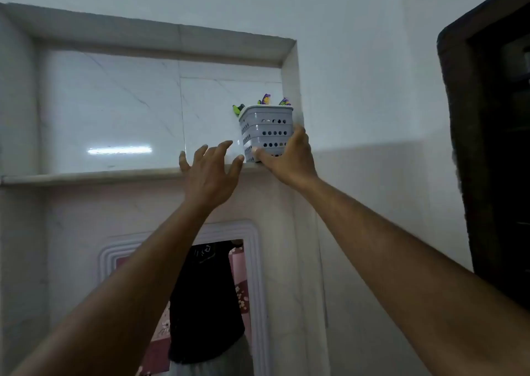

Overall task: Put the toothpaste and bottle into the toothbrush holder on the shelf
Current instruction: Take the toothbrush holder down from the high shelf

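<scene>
A grey perforated toothbrush holder [265, 130] stands at the right end of a high recessed shelf [91, 176], against the niche's right wall. Green and purple toothbrush heads [267, 99] stick out of its top. My right hand [289, 157] grips the holder's lower right side, thumb across its front. Just left of the holder, my left hand [210, 172] hovers at the shelf edge with fingers spread and nothing in it. No toothpaste or bottle shows.
The niche has glossy marble tiles [114, 109] behind the shelf. Below it hangs a white-framed mirror [206, 304] that reflects a person in dark clothing. A dark wooden door frame [487, 146] stands at the far right.
</scene>
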`<state>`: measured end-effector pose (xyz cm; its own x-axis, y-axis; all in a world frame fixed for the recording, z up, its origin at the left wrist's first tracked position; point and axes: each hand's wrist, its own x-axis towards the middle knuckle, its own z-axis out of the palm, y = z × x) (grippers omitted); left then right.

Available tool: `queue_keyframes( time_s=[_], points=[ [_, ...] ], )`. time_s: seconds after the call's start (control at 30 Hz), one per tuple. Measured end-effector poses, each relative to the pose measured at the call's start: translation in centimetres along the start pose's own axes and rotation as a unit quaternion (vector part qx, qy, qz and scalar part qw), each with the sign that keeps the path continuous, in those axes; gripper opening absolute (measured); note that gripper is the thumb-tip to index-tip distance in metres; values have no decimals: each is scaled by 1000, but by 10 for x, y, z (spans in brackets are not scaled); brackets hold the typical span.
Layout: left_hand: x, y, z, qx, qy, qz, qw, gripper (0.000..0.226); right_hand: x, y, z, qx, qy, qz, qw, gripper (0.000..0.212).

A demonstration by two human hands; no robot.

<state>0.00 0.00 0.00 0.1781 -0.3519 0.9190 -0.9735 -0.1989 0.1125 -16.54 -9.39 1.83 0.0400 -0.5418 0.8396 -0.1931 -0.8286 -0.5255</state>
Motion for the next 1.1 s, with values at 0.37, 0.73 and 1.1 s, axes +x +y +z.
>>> queue_keyframes(
  time_s=[0.37,0.73,1.1],
  points=[
    [-2,-2,11,13,41,-12,999,60,6,-1,1,19,67,28,997,130],
    [-23,9,-2,-37,75,-3,996,52,-27,-15,-25,141,114,6,983,120],
    [-149,10,-13,-138,-9,-3,990,57,-164,41,-40,242,62,54,967,114]
  ],
)
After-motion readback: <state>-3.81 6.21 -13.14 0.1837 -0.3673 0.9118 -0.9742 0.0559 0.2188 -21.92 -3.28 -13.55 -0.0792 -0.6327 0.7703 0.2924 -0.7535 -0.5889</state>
